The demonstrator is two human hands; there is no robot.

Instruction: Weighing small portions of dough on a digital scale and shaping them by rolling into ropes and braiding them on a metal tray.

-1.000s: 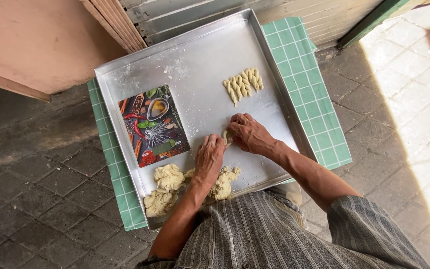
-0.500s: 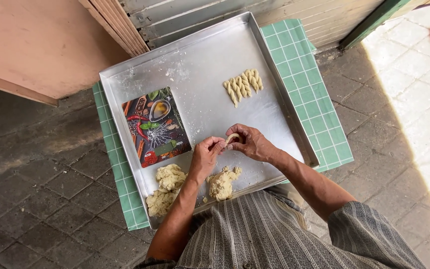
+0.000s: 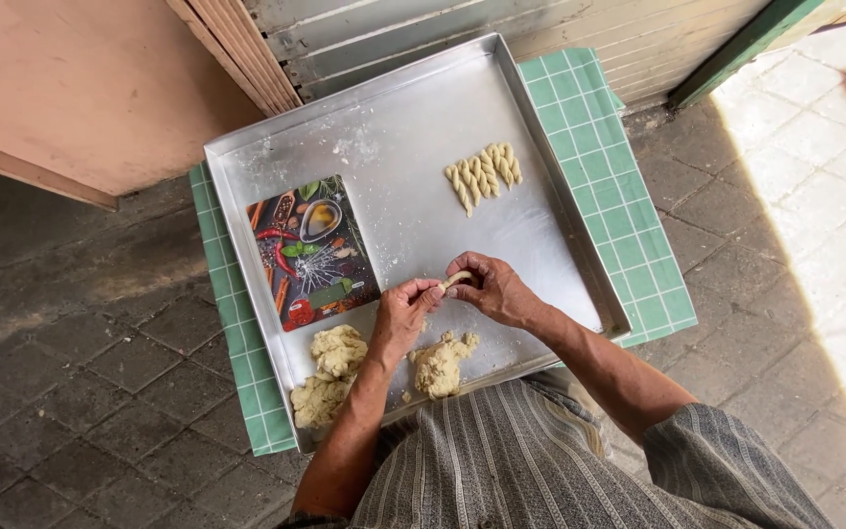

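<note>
Both hands meet over the near middle of a large metal tray (image 3: 384,127). My left hand (image 3: 403,313) and my right hand (image 3: 493,290) pinch a short strip of pale dough (image 3: 454,280) between their fingertips, held just above the tray. Several twisted dough pieces (image 3: 484,174) lie in a row at the tray's far right. Lumps of raw dough (image 3: 330,372) sit at the near left corner, and another lump (image 3: 440,364) lies under my wrists.
A small cutting board (image 3: 310,250) printed with vegetables and spices lies on the tray's left side. The tray rests on a green checked cloth (image 3: 629,216) over dark paving. A pink panel (image 3: 70,88) and a slatted wall (image 3: 580,29) stand beyond it.
My hands have lifted off the tray surface and come together, raising the dough strip between the fingertips. The view has shifted slightly.
</note>
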